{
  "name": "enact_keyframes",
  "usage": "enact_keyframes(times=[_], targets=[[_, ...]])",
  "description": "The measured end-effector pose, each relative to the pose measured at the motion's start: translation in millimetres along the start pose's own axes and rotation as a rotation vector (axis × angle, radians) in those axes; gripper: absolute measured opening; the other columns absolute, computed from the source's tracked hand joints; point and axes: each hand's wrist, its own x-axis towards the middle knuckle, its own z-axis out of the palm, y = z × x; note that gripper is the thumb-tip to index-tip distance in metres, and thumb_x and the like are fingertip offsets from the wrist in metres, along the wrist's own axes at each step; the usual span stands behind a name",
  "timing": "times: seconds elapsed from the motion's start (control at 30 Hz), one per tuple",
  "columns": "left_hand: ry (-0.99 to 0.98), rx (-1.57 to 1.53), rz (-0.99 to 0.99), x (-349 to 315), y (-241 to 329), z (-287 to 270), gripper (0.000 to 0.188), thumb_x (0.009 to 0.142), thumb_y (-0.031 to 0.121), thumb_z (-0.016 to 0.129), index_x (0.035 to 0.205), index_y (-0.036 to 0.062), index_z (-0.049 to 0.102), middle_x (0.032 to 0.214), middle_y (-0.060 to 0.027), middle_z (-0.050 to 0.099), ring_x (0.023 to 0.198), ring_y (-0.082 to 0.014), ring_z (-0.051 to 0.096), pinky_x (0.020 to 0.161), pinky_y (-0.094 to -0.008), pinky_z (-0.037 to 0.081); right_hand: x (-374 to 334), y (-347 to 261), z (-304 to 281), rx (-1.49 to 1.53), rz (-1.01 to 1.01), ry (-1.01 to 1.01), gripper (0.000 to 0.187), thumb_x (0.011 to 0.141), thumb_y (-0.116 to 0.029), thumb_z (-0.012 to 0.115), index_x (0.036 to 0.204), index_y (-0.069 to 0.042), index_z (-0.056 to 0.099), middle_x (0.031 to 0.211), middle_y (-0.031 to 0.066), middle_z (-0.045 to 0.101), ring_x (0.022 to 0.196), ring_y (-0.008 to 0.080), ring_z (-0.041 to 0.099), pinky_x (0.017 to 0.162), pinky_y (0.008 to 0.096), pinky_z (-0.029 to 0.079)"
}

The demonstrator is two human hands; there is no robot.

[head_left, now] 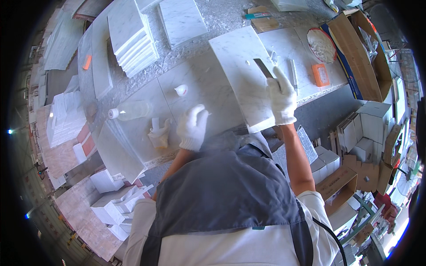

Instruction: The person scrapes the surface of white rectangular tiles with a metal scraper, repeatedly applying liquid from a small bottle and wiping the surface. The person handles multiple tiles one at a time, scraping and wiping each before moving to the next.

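My right hand (282,98), in a white glove, is closed round a putty knife whose dark flat blade (263,68) points up and left over a white marble tile (239,71). The palm covers its handle. The tile lies slantwise on the bench, its near end by my apron; a small white dab shows on it near the blade. My left hand (193,128), also gloved, hovers at the bench's near edge left of the tile, fingers curled in, nothing visible in them. Beside it stand a smeared cup (159,135) and a clear bottle with a white cap (133,110).
A small white lump (181,90) sits on the bench slab. Stacked marble tiles (133,40) stand at the far left, another tile (182,20) behind. To the right are an orange block (320,75), a round tub of white paste (321,45) and an opened cardboard box (361,53).
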Motion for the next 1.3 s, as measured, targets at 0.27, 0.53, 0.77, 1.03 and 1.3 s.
enact_keyframes(times=[0.27, 0.53, 0.77, 1.03, 1.3], targets=[[0.157, -0.046, -0.435, 19, -63, 7, 0.068, 0.083, 0.035, 0.084, 0.134, -0.0004, 0.056, 0.127, -0.0191, 0.061, 0.121, -0.0340, 0.058, 0.106, -0.0432, 0.044, -28, -7, -22, 0.910, 0.575, -0.346, 0.022, 0.101, -0.024, 0.069, 0.111, -0.004, 0.066, 0.103, 0.0055, 0.066, 0.087, 0.0131, 0.064, 0.076, 0.0257, 0.056], [0.224, -0.098, -0.341, 63, -83, 35, 0.059, 0.085, 0.029, 0.083, 0.131, 0.0004, 0.060, 0.129, -0.0186, 0.062, 0.120, -0.0334, 0.060, 0.104, -0.0443, 0.047, -13, -9, -17, 0.252, 0.284, -0.338, 0.046, 0.102, -0.012, 0.057, 0.148, -0.008, 0.053, 0.094, 0.0035, 0.065, 0.075, 0.0079, 0.058, 0.065, 0.0235, 0.051], [0.225, -0.397, -0.284, 71, -79, 36, 0.038, 0.092, 0.016, 0.076, 0.124, -0.0013, 0.063, 0.126, -0.0154, 0.064, 0.112, -0.0247, 0.064, 0.096, -0.0379, 0.055, 5, -2, -2, -0.312, -0.276, -0.207, 0.038, 0.099, -0.019, 0.063, 0.135, -0.005, 0.065, 0.115, 0.0169, 0.073, 0.096, 0.0296, 0.072, 0.087, 0.0370, 0.055], [0.236, -0.819, -0.322, 57, -26, 29, 0.029, 0.095, 0.003, 0.071, 0.119, -0.0038, 0.057, 0.130, -0.0131, 0.060, 0.115, -0.0193, 0.062, 0.097, -0.0338, 0.057, 19, -11, 2, -0.428, -0.283, -0.288, 0.032, 0.097, -0.024, 0.067, 0.127, -0.014, 0.071, 0.105, 0.0193, 0.072, 0.095, 0.0376, 0.070, 0.083, 0.0419, 0.055], [0.223, -0.864, -0.279, 60, 1, 26, 0.021, 0.095, -0.001, 0.069, 0.114, -0.0032, 0.061, 0.127, -0.0140, 0.062, 0.113, -0.0186, 0.063, 0.094, -0.0335, 0.058, 39, -1, 17, -0.369, -0.387, -0.252, 0.034, 0.099, -0.028, 0.061, 0.129, -0.015, 0.069, 0.100, 0.0206, 0.070, 0.090, 0.0391, 0.069, 0.081, 0.0463, 0.056]])
